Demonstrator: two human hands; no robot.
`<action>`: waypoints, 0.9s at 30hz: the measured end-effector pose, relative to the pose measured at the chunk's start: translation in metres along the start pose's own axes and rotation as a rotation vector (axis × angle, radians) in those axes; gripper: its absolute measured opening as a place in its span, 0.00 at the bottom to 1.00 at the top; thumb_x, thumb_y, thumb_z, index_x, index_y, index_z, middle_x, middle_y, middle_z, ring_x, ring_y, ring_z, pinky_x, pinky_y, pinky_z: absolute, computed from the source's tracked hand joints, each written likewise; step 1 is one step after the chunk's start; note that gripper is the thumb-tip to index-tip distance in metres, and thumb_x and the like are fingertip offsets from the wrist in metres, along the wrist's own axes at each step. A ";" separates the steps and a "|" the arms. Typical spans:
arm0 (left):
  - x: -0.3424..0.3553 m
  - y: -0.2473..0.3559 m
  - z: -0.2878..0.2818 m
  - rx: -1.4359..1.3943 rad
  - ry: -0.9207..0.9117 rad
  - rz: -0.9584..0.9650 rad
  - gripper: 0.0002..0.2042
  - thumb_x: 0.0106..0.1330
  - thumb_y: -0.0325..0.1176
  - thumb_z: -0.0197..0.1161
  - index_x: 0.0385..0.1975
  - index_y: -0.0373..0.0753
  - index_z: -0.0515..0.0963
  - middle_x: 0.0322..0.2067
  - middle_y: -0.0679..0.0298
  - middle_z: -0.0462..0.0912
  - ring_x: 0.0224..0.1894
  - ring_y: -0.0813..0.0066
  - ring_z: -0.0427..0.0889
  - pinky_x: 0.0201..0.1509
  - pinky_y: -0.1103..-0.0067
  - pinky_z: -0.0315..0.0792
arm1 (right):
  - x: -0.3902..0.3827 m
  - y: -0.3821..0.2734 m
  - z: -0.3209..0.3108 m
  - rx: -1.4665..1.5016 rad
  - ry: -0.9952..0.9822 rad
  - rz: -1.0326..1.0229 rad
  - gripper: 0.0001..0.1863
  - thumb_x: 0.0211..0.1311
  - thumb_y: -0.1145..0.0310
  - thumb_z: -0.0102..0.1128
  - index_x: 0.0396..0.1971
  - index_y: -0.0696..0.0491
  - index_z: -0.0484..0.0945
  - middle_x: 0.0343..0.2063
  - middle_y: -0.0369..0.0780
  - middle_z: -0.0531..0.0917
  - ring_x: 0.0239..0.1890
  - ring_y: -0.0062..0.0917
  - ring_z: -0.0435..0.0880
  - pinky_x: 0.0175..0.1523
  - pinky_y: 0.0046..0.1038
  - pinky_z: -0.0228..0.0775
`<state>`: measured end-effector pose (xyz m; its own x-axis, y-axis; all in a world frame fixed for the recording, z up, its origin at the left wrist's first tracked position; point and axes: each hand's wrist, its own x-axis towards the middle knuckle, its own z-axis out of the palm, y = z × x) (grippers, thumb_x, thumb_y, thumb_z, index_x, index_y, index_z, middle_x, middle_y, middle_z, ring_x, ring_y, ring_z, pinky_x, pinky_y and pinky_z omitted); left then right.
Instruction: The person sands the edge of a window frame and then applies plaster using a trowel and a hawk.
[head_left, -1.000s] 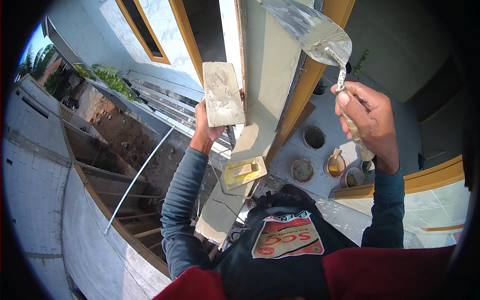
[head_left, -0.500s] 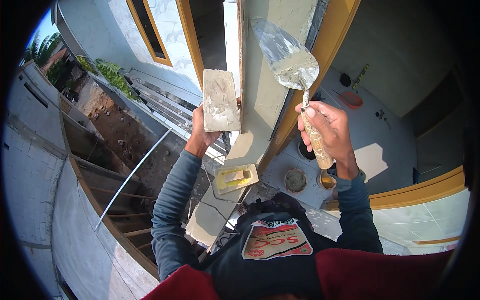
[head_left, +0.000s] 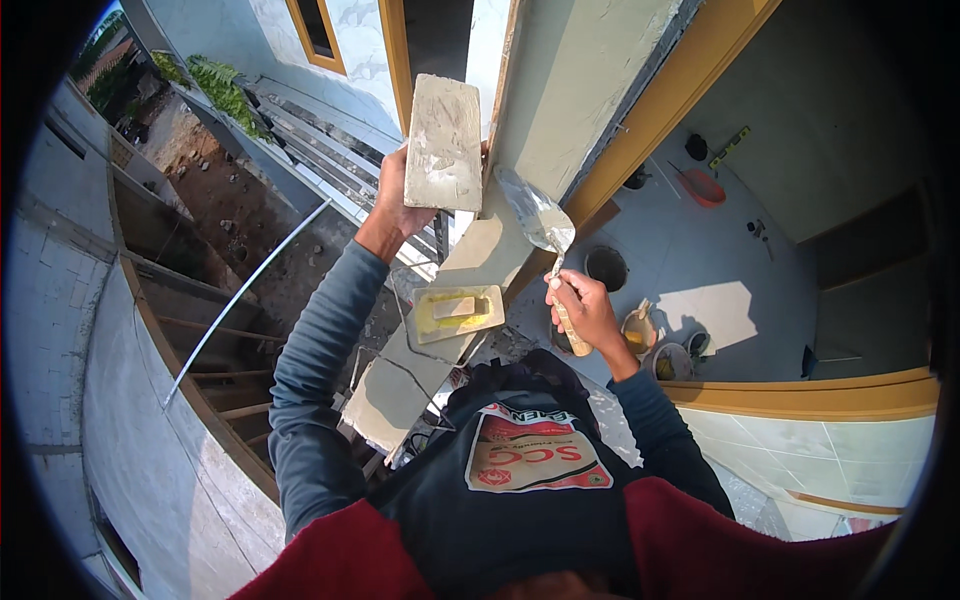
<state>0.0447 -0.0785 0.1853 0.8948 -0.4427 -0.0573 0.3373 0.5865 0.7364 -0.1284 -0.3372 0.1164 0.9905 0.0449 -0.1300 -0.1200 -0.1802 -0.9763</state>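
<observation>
My left hand (head_left: 393, 200) is closed beneath a rectangular plastering float (head_left: 445, 150), whose broad face is smeared with grey mortar. Whatever handle it has is hidden underneath. In my right hand (head_left: 590, 308) is the wooden handle of a trowel (head_left: 538, 215). Its pointed metal blade carries some mortar and slants up and left, just right of the float's lower corner. Below the two hands, a second float (head_left: 488, 312), yellow and mortar-stained with its handle up, lies on a narrow mortar-coated ledge (head_left: 478, 262).
A plastered wall face (head_left: 570, 70) rises beyond, edged by an orange-brown frame (head_left: 655, 115). On the floor inside, at right, stand a dark bucket (head_left: 606, 268), an orange-red basin (head_left: 702, 188) and a yellow-green spirit level (head_left: 730, 147). Thin bent wires (head_left: 405, 345) cross the ledge.
My right hand has brought the trowel down and left, and its blade now points beside the float's lower corner. The float sits higher in view, and the whole view has shifted.
</observation>
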 end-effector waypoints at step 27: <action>0.008 -0.002 -0.002 -0.070 -0.087 -0.018 0.27 0.77 0.41 0.29 0.69 0.33 0.60 0.56 0.44 0.78 0.54 0.56 0.83 0.59 0.62 0.78 | -0.004 -0.058 -0.017 -0.701 0.006 -0.091 0.17 0.68 0.61 0.60 0.30 0.62 0.78 0.16 0.36 0.76 0.17 0.18 0.78 0.21 0.25 0.71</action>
<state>0.0519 -0.0820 0.1822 0.8608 -0.5089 -0.0089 0.3751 0.6224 0.6870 -0.1242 -0.3434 0.1762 0.9951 0.0854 -0.0500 0.0335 -0.7664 -0.6414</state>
